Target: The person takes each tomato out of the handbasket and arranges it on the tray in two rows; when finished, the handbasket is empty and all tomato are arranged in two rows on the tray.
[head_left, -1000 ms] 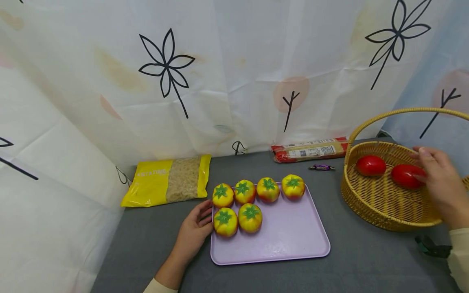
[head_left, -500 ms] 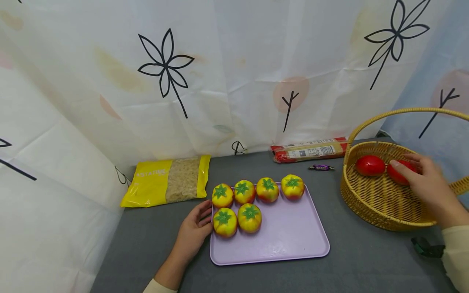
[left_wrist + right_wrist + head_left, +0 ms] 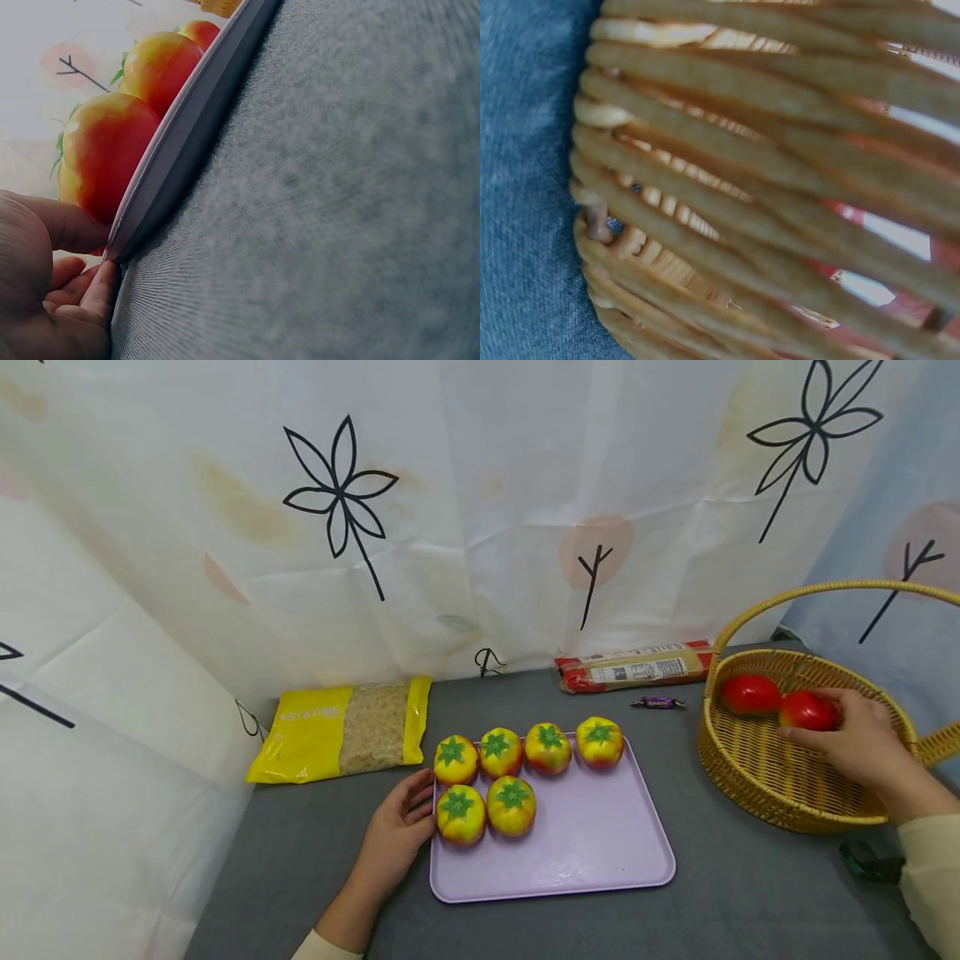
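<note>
A lilac tray (image 3: 592, 835) bears several yellow-and-red toy tomatoes (image 3: 512, 807) with green star tops, four across the back made up of several in a row and two in front at the left. At its left edge my left hand (image 3: 397, 827) holds the rim; in the left wrist view the thumb (image 3: 71, 225) lies over the rim and the fingers are below. Inside the wicker basket (image 3: 772, 793) my right hand (image 3: 862, 739) grips a red tomato (image 3: 808, 710). Another red tomato (image 3: 750, 694) lies left of it. The right wrist view shows mostly basket weave (image 3: 705, 165).
A yellow food bag (image 3: 337, 731) lies behind and left of the tray. Near the curtain lie a red-ended noodle packet (image 3: 637, 668) and a purple-wrapped candy (image 3: 658, 702). The basket's tall handle (image 3: 825, 587) arches above it. A dark object (image 3: 870, 864) sits by the right sleeve.
My right hand has moved left and down inside the basket and closed round the red tomato, which has shifted left and turned. The other red tomato has shifted slightly left. My left hand stays put.
</note>
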`<state>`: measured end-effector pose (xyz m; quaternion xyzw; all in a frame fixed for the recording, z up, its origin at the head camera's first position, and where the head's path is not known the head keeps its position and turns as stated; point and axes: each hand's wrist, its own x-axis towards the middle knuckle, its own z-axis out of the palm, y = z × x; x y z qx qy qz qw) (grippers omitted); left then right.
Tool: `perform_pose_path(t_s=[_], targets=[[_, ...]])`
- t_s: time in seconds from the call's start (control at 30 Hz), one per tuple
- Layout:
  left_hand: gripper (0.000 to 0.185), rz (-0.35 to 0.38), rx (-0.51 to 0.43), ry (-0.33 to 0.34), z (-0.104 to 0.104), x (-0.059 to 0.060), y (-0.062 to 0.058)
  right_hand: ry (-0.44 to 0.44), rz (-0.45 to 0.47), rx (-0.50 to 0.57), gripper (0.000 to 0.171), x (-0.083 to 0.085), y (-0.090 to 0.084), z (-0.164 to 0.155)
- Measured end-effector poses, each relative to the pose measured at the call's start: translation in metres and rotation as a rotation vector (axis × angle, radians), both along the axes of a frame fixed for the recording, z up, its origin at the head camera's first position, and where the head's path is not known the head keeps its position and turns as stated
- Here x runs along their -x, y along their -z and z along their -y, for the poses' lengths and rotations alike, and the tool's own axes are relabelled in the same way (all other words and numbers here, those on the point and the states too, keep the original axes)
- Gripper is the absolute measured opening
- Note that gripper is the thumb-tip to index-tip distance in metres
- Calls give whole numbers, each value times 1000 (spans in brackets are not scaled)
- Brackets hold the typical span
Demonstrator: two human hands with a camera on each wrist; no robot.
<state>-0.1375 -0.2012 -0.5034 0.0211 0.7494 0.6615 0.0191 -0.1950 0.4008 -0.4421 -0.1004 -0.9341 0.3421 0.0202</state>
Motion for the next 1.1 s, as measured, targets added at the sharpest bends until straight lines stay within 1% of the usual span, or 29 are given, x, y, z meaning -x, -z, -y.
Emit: perform_pose_path(t_s=[0.13,0.23,0.37,0.47,0.57,0.7,0.77,0.87,0.97,1.1], targets=[[68,0,4,0,0,0,0,-13,-34,-23,86,0,0,-1],[68,-4,11,-1,0,0,0,-30,-38,-55,79,0,0,-1],[68,-9,20,-6,0,1,1,-96,-25,-89,72,0,-1,-2],[67,-16,30,-5,0,2,1,-144,-7,-91,73,0,-3,-3],[67,-15,36,-7,-1,2,1,-158,-20,-86,76,0,-3,-2],[68,-1,41,-17,-1,2,1,-125,-80,-102,77,-1,-4,3],[67,4,46,-16,0,2,0,-93,-105,-108,76,-2,-5,7],[67,5,50,-14,0,1,0,-50,-120,-106,76,-5,-9,13],[67,6,50,-14,-1,1,0,-26,-133,-69,77,-7,-11,17],[67,10,46,-12,-1,1,0,-25,-142,8,85,-7,-14,18]])
